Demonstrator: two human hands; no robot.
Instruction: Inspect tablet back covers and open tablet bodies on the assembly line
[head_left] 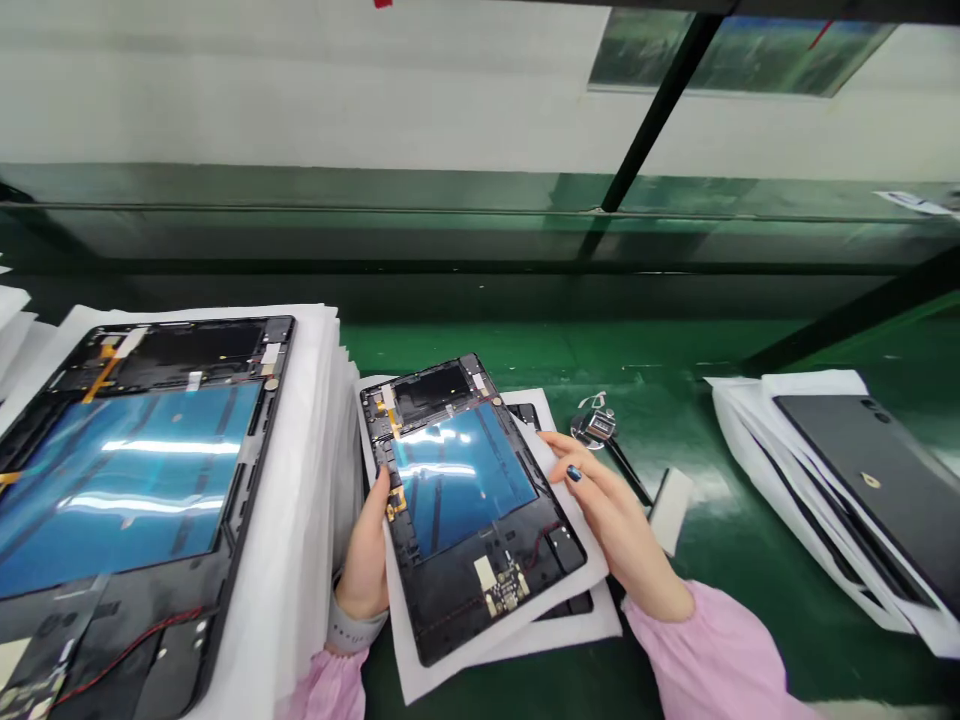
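Holding a tablet (472, 490) over white paper (406, 645) above the green bench (712, 560), you pinch its left edge with your left hand (365, 560); your right hand (611, 505) is at its right edge, whether pinching or just touching cannot be told. A paper-layered stack (300, 540) rises at your left.

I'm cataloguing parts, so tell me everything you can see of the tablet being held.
The tablet is dark, thin and rectangular, its insides exposed: a glossy blue panel, orange strips along the left side, a small circuit board near the bottom. Its casing looks like plastic. It sits turned, top end toward the left, over a white sheet. The left hand grips its left edge, thumb on top; the right hand is at the right edge, its contact unclear.
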